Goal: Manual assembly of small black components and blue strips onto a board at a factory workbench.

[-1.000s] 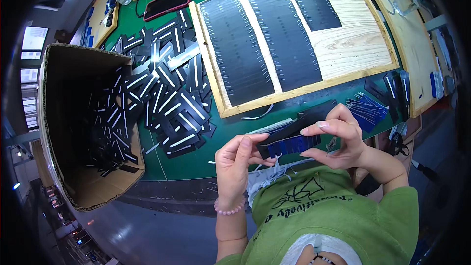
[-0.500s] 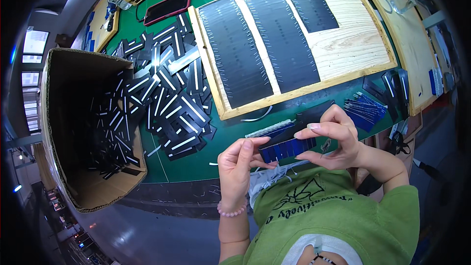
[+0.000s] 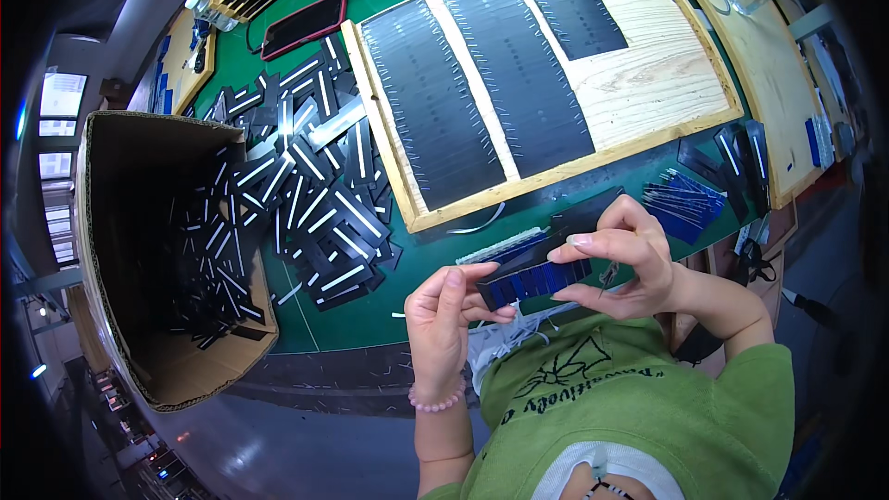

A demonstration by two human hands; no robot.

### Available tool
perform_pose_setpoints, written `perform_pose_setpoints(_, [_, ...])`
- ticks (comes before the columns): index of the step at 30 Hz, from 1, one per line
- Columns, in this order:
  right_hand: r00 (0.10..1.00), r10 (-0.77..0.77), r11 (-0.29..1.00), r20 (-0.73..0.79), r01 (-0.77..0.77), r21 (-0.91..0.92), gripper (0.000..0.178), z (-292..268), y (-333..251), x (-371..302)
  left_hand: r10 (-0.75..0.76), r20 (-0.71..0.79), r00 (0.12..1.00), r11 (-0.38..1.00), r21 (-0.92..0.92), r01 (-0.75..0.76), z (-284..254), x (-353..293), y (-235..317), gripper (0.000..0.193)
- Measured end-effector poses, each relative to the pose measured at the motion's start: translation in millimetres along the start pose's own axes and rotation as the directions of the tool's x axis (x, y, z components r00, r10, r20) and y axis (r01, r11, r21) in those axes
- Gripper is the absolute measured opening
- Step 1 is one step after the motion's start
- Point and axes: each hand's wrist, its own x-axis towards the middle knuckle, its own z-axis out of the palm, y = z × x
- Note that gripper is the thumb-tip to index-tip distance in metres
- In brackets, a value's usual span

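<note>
Head view, looking straight down: both hands meet just above the near edge of the green surface (image 3: 435,264); between them sits a dark strip with a row of blue segments (image 3: 535,280), held level and close to the body, which looks like a way to keep it steady under the eyes; the left hand (image 3: 443,322) is closed on the strip's left end, thumb on top and fingers curled beneath; the right hand (image 3: 619,264) pinches the right end, thumb and forefinger over the top edge, and a small thin metal piece shows at its palm, too small to name.

Just behind the strip, a pale ridged block (image 3: 500,245) lies on the surface; to the right, a fan of blue strips (image 3: 683,202) rests near the right hand, probably kept within easy reach.

Farther back stands a wooden board (image 3: 648,83) carrying long black sheets (image 3: 431,111) laid side by side; part of its wood is bare.

On the left, a loose heap of black strips with white bars (image 3: 319,194) spills beside an open cardboard box (image 3: 106,222), which holds more of the same; a dark phone with a red rim (image 3: 304,24) lies at the far edge.
</note>
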Motion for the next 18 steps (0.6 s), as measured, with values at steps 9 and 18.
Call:
perform_pose_setpoints(9, [1.000,0.014,1.000,0.004,-0.014,0.006,0.063,-1.6,-1.9,1.2,-0.043,0.023,0.999,0.999,-0.017,0.044,1.7,0.1,-5.1,0.019])
perform_pose_setpoints(18, [0.998,0.046,0.994,0.047,-0.050,0.098,0.066,-0.3,-6.5,6.8,-0.085,-0.008,0.996,0.993,-0.082,0.084,1.2,-1.5,-0.6,0.013])
